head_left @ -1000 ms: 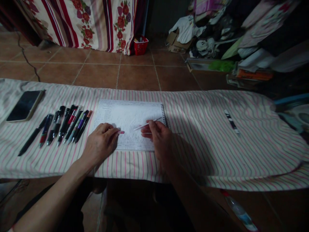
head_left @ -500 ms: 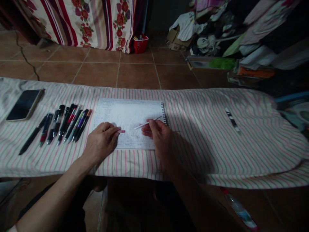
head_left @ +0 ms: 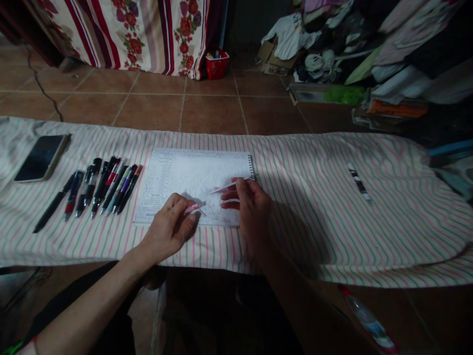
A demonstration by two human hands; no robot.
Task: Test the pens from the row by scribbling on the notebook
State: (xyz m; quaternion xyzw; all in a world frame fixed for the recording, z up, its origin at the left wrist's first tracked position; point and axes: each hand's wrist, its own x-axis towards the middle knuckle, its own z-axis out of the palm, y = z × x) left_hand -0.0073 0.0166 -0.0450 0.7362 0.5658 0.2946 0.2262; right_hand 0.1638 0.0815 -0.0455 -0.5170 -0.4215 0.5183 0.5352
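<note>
A spiral notebook [head_left: 185,177] with pencilled or inked scribbles lies open on the striped cloth [head_left: 303,207]. My left hand [head_left: 170,229] rests on the notebook's near edge, fingers pinched on a small pink pen part [head_left: 192,208]. My right hand [head_left: 251,209] sits over the notebook's right side, closed on a thin white pen refill [head_left: 227,186] that points left and away. The two hands are a short gap apart.
A row of several pens [head_left: 99,190] lies left of the notebook, with a dark phone [head_left: 41,158] further left. A black-and-white pen [head_left: 357,181] lies to the right. A plastic bottle [head_left: 369,325] lies on the floor below. Clutter and a red basket [head_left: 217,64] stand behind on the tiles.
My left hand has slid right and nearer along the notebook's bottom edge with the pink part, lifting it slightly. My right hand has shifted a little away with the refill.
</note>
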